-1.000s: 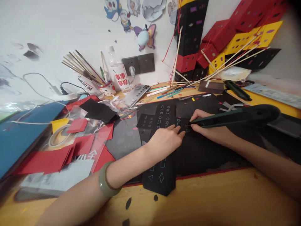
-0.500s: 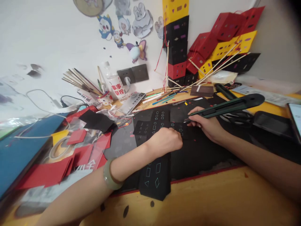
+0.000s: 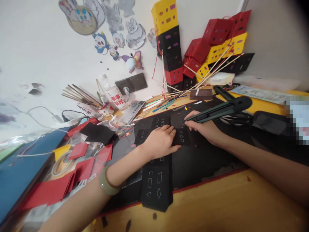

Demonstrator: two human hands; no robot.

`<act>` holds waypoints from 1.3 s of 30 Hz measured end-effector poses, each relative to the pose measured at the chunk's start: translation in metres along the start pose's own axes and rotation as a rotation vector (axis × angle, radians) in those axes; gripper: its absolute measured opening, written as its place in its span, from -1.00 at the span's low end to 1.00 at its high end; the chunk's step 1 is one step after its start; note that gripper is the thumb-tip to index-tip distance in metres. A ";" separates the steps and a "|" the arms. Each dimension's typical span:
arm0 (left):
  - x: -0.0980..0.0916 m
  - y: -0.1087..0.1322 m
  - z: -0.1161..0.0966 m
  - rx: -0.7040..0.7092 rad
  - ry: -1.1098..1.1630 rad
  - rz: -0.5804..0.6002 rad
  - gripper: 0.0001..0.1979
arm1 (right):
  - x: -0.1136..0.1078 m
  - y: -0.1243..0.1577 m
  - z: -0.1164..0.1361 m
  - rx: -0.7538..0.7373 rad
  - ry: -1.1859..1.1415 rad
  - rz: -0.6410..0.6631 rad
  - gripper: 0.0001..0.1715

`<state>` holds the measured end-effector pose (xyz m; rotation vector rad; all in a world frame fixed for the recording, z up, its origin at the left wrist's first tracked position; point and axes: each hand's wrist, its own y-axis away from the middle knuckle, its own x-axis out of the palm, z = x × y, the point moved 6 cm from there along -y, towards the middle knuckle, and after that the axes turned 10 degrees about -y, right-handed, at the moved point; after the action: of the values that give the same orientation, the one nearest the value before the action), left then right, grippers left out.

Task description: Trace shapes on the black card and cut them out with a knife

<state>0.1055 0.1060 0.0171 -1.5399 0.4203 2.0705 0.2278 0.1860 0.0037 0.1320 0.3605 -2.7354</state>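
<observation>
A cross-shaped black paper piece [image 3: 156, 180] with drawn circles, stars, diamonds and rectangles lies on the dark cutting mat [image 3: 205, 158]. My left hand [image 3: 160, 141] rests flat on its middle, fingers spread a little and thumb apart, covering some of the drawn shapes. Close to the paper's right arm, my right hand [image 3: 200, 125] holds a dark green utility knife [image 3: 219, 109] like a pen, its front end pointing left. The knife's tip is too small to make out against the dark paper.
Red paper pieces [image 3: 51, 188], a tape roll [image 3: 60, 163] and black scraps [image 3: 96, 133] lie left. Behind are a bottle [image 3: 114, 95], pens [image 3: 164, 105], a metal ruler [image 3: 134, 111] and stacked paper boxes [image 3: 169, 48]. A phone [image 3: 299, 119] is at right.
My left hand has opened from a closed fist and now lies flat on the paper. My right hand still holds the knife, now nearer my left hand. The view has shifted slightly.
</observation>
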 end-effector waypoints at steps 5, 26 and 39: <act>0.007 -0.012 0.019 0.056 0.134 0.085 -0.20 | 0.001 -0.001 -0.004 0.018 -0.005 -0.002 -0.94; 0.012 0.008 0.067 -0.657 0.871 0.374 -0.71 | -0.048 -0.015 0.047 -0.061 -0.173 -0.168 -0.93; 0.018 0.066 0.019 -0.791 0.708 0.254 -0.75 | 0.059 0.022 0.023 0.077 0.058 0.254 -0.95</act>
<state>0.0488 0.0659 0.0017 -2.8352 0.0054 1.9020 0.1804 0.1392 0.0130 0.2591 0.2363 -2.4982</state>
